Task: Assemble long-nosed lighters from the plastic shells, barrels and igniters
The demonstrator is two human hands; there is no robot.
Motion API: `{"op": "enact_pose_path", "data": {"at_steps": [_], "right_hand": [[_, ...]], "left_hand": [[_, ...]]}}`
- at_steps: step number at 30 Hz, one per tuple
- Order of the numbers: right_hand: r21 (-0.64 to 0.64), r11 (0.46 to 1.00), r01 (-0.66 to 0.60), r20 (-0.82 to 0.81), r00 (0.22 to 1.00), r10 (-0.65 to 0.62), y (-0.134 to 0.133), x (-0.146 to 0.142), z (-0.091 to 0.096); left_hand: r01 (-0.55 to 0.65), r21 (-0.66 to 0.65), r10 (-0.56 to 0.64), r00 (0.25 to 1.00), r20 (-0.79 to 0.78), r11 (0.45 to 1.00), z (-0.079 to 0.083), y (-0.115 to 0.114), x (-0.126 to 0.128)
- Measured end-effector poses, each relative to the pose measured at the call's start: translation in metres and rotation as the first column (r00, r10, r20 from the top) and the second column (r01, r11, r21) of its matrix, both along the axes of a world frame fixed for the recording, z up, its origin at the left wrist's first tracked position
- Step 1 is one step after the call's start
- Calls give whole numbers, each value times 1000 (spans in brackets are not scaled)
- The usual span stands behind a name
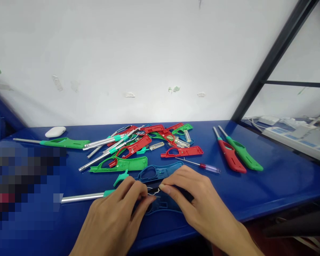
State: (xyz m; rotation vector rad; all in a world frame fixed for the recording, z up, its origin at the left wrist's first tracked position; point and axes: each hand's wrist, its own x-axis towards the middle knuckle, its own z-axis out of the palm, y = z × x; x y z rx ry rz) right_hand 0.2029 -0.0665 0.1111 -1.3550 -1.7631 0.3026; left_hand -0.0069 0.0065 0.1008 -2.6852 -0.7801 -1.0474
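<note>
My left hand is closed with thumb and forefinger together beside a thin white wire; what lies between those fingers is hidden. A metal lighter tube with a teal collar runs under that hand. My right hand pinches the right end of a small black igniter with white wire around it. Beneath both hands lies a blue lighter handle half, partly covered. Just behind are another blue handle half and a teal trigger.
Red handle halves, a green half, metal tubes and clear fuel tanks pile up behind. A screwdriver lies right of them. Whole lighters, red and green, lie farther right; another green lighter and white case left.
</note>
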Motion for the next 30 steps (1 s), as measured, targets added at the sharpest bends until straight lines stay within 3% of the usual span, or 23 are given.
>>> {"op": "enact_pose_path", "data": {"at_steps": [3, 8, 12, 20, 30], "right_hand": [[10, 1000, -11, 19, 1000, 11, 0, 0, 0], [18, 1000, -26, 33, 999, 26, -1, -1, 0], [23, 1000, -7, 26, 1000, 6, -2, -1, 0], [184, 979, -90, 57, 995, 81, 0, 0, -3], [285, 955, -85, 88, 994, 62, 2, 1, -7]], "left_hand": [[-15, 53, 15, 1000, 16, 998, 0, 0, 2], [88, 87, -85, 996, -35, 992, 3, 2, 1], [96, 90, -95, 995, -19, 991, 7, 2, 0], [117, 82, -115, 993, -28, 990, 6, 2, -4], [115, 104, -113, 993, -25, 988, 0, 3, -4]]}}
